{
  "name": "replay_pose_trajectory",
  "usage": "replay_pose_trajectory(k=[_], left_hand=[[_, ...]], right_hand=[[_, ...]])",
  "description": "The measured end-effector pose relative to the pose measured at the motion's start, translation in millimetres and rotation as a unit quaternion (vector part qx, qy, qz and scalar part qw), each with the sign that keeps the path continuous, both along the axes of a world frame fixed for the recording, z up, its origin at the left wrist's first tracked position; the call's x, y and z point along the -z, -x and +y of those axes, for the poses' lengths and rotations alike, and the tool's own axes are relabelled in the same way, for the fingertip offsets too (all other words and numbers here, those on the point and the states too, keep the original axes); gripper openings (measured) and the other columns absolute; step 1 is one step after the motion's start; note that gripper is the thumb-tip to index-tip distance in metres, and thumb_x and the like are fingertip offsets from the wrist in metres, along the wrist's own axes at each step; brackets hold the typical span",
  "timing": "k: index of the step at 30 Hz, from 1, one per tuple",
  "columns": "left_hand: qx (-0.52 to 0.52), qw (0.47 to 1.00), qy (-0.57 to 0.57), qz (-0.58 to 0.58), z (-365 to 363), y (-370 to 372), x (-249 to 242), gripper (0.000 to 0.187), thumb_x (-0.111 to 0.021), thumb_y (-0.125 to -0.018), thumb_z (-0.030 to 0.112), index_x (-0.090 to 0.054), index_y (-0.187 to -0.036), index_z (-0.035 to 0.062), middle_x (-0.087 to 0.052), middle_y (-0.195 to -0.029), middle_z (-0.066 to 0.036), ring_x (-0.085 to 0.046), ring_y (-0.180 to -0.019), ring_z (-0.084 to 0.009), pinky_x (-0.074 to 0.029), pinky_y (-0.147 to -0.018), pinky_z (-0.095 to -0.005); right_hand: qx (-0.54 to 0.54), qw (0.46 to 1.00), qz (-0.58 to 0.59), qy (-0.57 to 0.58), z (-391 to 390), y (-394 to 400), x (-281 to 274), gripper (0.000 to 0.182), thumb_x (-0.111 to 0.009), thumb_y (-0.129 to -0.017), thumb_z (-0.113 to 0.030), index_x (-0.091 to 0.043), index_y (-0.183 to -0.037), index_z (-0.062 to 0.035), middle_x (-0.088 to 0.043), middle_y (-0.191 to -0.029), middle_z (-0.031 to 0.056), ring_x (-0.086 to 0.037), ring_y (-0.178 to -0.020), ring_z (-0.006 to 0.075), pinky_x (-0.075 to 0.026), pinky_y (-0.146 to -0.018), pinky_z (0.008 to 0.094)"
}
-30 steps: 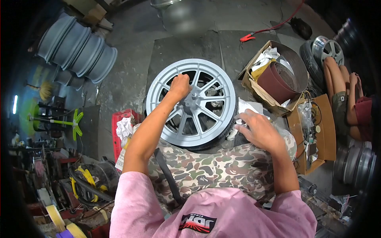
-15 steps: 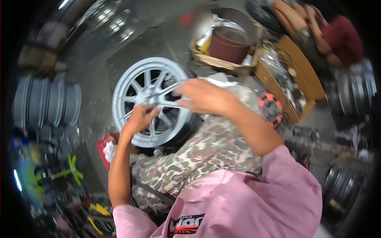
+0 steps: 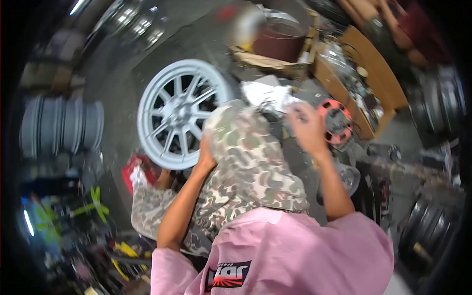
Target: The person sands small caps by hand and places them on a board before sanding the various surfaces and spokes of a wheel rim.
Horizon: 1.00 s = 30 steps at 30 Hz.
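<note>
A pale grey wheel rim [image 3: 179,115] with several spokes leans in front of my bent knee, its face turned up toward me. My left hand [image 3: 206,155] grips the rim's lower right edge, between it and my camouflage trousers; some fingertips are hidden. Off to the right, my right hand [image 3: 307,129] is apart from the wheel with its fingers spread and slightly blurred. A crumpled white cloth [image 3: 268,96] lies just left of those fingertips. Right beside that hand is an orange-red round reel-like piece [image 3: 337,122] with a dark centre.
A cardboard box [image 3: 381,81] of small parts stands at right. Beyond it is a dark red drum-like container [image 3: 279,39] in a torn carton. Stacked grey rims [image 3: 61,125] stand at left, with a lime-green cross-shaped tool [image 3: 98,204] below. Another person [image 3: 418,29] sits at upper right.
Both hands have left the wheel's spokes. My left hand has dropped to the rim's lower right edge; my right hand has swung right toward the cloth and reel. My knee now overlaps the wheel.
</note>
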State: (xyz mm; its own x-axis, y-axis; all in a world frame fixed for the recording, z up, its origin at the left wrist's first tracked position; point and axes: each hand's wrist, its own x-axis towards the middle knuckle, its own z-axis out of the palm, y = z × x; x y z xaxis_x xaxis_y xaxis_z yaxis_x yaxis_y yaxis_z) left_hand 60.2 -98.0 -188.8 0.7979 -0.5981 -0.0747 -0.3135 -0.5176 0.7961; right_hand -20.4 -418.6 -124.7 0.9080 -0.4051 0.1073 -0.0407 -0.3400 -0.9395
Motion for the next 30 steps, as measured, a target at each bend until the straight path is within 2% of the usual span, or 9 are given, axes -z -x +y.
replay_pose_trajectory(k=[2, 3, 6, 7, 14, 19, 22, 25, 30], left_hand=[[-0.142, 0.988, 0.061, -0.001, 7.0, -10.9, 46.1, 0.040, -0.067, -0.084, 0.011, -0.061, -0.121, -0.0027, -0.058, -0.097, -0.016, -0.055, -0.094, -0.0339, -0.044, -0.084, -0.0407], [-0.124, 0.991, -0.017, -0.053, 0.0, -10.7, 35.3, 0.039, -0.069, -0.088, 0.017, -0.061, -0.120, -0.0038, -0.056, -0.093, -0.016, -0.055, -0.092, -0.0321, -0.045, -0.081, -0.0411], [-0.159, 0.981, -0.104, -0.043, -16.5, -4.3, -7.5, 0.057, -0.072, -0.089, 0.039, -0.061, -0.120, -0.0073, -0.055, -0.103, -0.020, -0.058, -0.091, -0.0370, -0.048, -0.082, -0.0436], [-0.169, 0.976, -0.129, -0.035, -20.2, -4.9, -14.8, 0.066, -0.071, -0.088, 0.046, -0.059, -0.123, -0.0092, -0.055, -0.108, -0.023, -0.060, -0.095, -0.0398, -0.049, -0.085, -0.0448], [-0.224, 0.912, -0.332, 0.092, -23.5, -36.3, -35.1, 0.131, -0.060, -0.071, 0.087, -0.029, -0.144, -0.0169, -0.044, -0.137, -0.036, -0.055, -0.122, -0.0497, -0.047, -0.101, -0.0473], [-0.198, 0.900, -0.388, 0.026, -7.1, -44.5, 0.2, 0.132, -0.043, -0.076, 0.091, -0.020, -0.150, -0.0157, -0.027, -0.153, -0.038, -0.048, -0.132, -0.0481, -0.045, -0.105, -0.0466], [-0.119, 0.900, -0.420, 0.002, 9.9, -55.9, 26.7, 0.118, -0.033, -0.087, 0.084, -0.023, -0.149, -0.0168, -0.029, -0.152, -0.039, -0.046, -0.133, -0.0486, -0.043, -0.107, -0.0463], [-0.074, 0.951, -0.300, 0.020, 70.0, -85.9, 102.8, 0.090, -0.073, -0.081, 0.031, -0.029, -0.143, -0.0162, -0.037, -0.140, -0.039, -0.060, -0.109, -0.0499, -0.053, -0.087, -0.0510], [-0.137, 0.961, -0.226, 0.083, 6.2, -38.5, -29.5, 0.071, -0.072, -0.084, 0.028, -0.040, -0.137, -0.0061, -0.067, -0.105, -0.027, -0.067, -0.099, -0.0402, -0.051, -0.084, -0.0444]], right_hand=[[-0.012, 0.988, 0.064, 0.142, -39.8, 19.8, 54.3, 0.019, -0.062, -0.096, -0.015, -0.065, -0.095, 0.0035, -0.063, -0.081, 0.0143, -0.061, -0.073, 0.0224, -0.047, -0.069, 0.0357], [-0.026, 0.982, 0.084, 0.168, -47.7, 30.3, 75.7, 0.024, -0.061, -0.095, -0.019, -0.064, -0.090, 0.0038, -0.060, -0.083, 0.0211, -0.061, -0.078, 0.0380, -0.045, -0.069, 0.0435], [-0.114, 0.959, 0.149, 0.213, -49.4, 69.3, 133.5, 0.018, -0.057, -0.094, -0.015, -0.063, -0.100, 0.0012, -0.063, -0.096, 0.0197, -0.061, -0.092, 0.0396, -0.048, -0.080, 0.0443], [-0.042, 0.991, 0.103, 0.080, -81.0, 117.0, 287.9, 0.021, -0.057, -0.090, -0.013, -0.062, -0.106, -0.0012, -0.063, -0.104, 0.0197, -0.059, -0.099, 0.0416, -0.048, -0.087, 0.0456], [-0.234, 0.908, 0.287, 0.196, -24.3, 182.0, 247.2, 0.024, -0.058, -0.088, -0.012, -0.063, -0.109, -0.0024, -0.063, -0.107, 0.0202, -0.058, -0.102, 0.0423, -0.048, -0.090, 0.0466], [-0.254, 0.908, 0.261, 0.206, 4.2, 164.0, 273.0, 0.027, -0.059, -0.086, -0.012, -0.063, -0.112, -0.0033, -0.063, -0.109, 0.0205, -0.058, -0.105, 0.0428, -0.048, -0.093, 0.0474], [-0.251, 0.911, 0.230, 0.234, 14.1, 149.8, 301.1, 0.029, -0.059, -0.085, -0.012, -0.064, -0.113, -0.0038, -0.063, -0.111, 0.0207, -0.058, -0.106, 0.0432, -0.047, -0.094, 0.0479], [-0.254, 0.895, 0.297, 0.215, 13.2, 139.0, 224.9, 0.030, -0.063, -0.083, -0.017, -0.065, -0.110, -0.0033, -0.064, -0.109, 0.0229, -0.061, -0.105, 0.0432, -0.049, -0.091, 0.0520], [-0.267, 0.888, 0.321, 0.191, 16.3, 157.3, 253.0, 0.033, -0.065, -0.086, -0.029, -0.068, -0.101, -0.0006, -0.067, -0.098, 0.0257, -0.064, -0.096, 0.0453, -0.052, -0.084, 0.0532]])
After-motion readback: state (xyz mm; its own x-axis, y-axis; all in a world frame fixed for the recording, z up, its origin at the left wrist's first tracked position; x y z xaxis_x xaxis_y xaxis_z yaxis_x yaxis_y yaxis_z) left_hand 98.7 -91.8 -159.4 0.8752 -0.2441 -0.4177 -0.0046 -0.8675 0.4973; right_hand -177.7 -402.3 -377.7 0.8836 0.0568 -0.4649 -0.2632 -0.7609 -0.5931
